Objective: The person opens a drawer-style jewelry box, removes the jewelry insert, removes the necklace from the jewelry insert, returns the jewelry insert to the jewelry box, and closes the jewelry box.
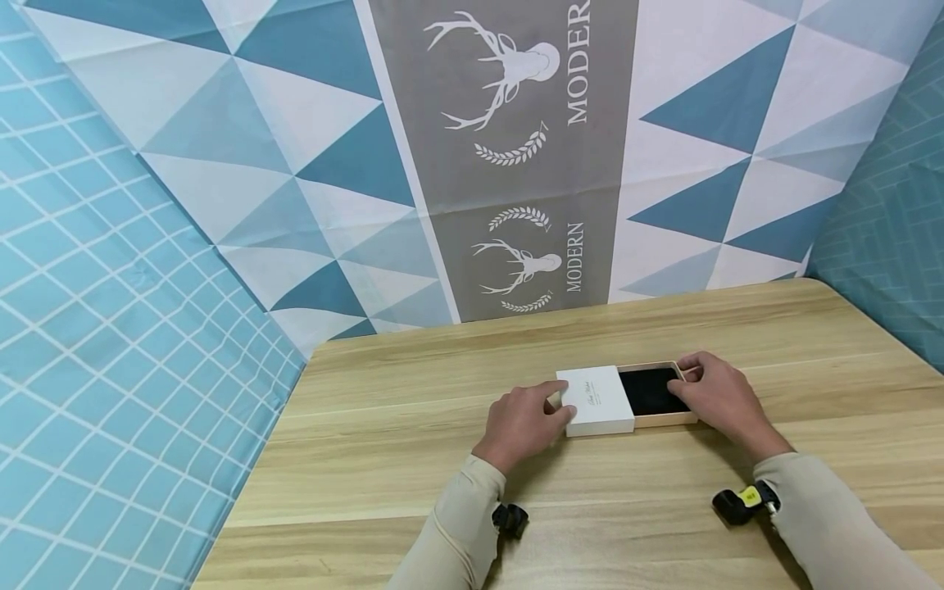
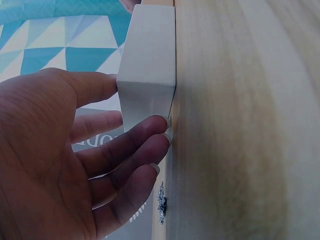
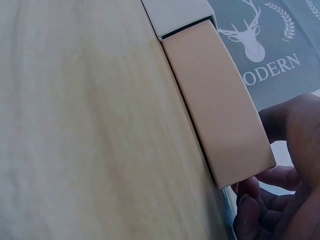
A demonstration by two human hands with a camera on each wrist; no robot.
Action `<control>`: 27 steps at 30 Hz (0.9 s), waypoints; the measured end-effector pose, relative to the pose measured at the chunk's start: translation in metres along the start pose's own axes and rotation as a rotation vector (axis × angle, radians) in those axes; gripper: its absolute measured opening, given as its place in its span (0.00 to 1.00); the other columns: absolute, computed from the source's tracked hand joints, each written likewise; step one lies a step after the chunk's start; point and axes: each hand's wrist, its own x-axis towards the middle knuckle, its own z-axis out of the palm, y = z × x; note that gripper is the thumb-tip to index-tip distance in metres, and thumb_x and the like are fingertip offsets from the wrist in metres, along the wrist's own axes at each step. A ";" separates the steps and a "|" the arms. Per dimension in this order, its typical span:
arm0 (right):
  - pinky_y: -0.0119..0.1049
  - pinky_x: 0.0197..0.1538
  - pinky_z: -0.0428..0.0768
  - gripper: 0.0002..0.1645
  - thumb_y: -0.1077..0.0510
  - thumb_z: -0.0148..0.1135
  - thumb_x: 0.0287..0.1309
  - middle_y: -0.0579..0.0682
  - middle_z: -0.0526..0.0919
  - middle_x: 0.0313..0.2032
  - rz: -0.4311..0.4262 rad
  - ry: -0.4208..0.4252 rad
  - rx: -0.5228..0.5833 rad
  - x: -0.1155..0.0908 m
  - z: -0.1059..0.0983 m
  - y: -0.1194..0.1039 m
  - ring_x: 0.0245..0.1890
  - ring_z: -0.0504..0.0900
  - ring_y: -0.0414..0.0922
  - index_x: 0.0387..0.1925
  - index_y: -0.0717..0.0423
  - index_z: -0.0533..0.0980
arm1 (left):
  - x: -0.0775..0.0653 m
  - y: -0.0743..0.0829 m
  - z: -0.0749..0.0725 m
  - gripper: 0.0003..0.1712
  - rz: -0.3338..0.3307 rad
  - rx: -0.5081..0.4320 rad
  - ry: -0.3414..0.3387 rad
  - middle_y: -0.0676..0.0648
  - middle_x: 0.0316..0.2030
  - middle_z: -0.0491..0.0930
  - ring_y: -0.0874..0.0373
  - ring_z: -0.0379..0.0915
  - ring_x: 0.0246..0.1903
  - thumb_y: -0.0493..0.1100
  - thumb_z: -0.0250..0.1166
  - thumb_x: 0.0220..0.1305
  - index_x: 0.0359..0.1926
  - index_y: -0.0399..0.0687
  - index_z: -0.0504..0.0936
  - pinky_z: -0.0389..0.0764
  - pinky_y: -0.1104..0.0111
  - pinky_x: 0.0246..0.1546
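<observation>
A slim white box sleeve (image 1: 593,400) with small lettering lies on the table, a tan drawer (image 1: 664,420) sticking out of its right end. Inside the drawer is a flat black surface (image 1: 649,391). My left hand (image 1: 522,422) holds the sleeve's left end, thumb and index finger at its top edge; the other fingers (image 2: 145,145) curve beside the end face in the left wrist view. With my right hand (image 1: 723,401) I pinch the drawer's right end, thumb over the inner side and fingers outside. In the right wrist view the drawer's long side (image 3: 220,105) shows plainly.
The wooden table (image 1: 413,467) extends around the box on all sides. Behind it hangs a patterned cloth (image 1: 531,164) with deer heads, and blue tiled cloth (image 1: 111,328) borders the left. A small black device (image 1: 510,520) sits at the left wrist, another (image 1: 733,506) at the right.
</observation>
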 end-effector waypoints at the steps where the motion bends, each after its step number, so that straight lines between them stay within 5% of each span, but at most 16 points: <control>1: 0.41 0.35 0.73 0.26 0.54 0.62 0.64 0.66 0.80 0.44 0.000 -0.001 0.001 0.000 0.000 0.000 0.39 0.79 0.55 0.55 0.70 0.73 | 0.000 0.000 0.000 0.23 -0.001 0.001 0.000 0.60 0.31 0.85 0.67 0.78 0.31 0.55 0.64 0.68 0.62 0.62 0.81 0.73 0.67 0.29; 27: 0.49 0.38 0.74 0.23 0.53 0.55 0.71 0.68 0.81 0.45 0.004 0.009 -0.043 0.002 0.000 0.001 0.38 0.80 0.57 0.53 0.72 0.76 | -0.001 0.000 -0.001 0.23 0.000 0.005 0.000 0.61 0.31 0.84 0.67 0.78 0.30 0.56 0.64 0.68 0.62 0.63 0.81 0.73 0.67 0.29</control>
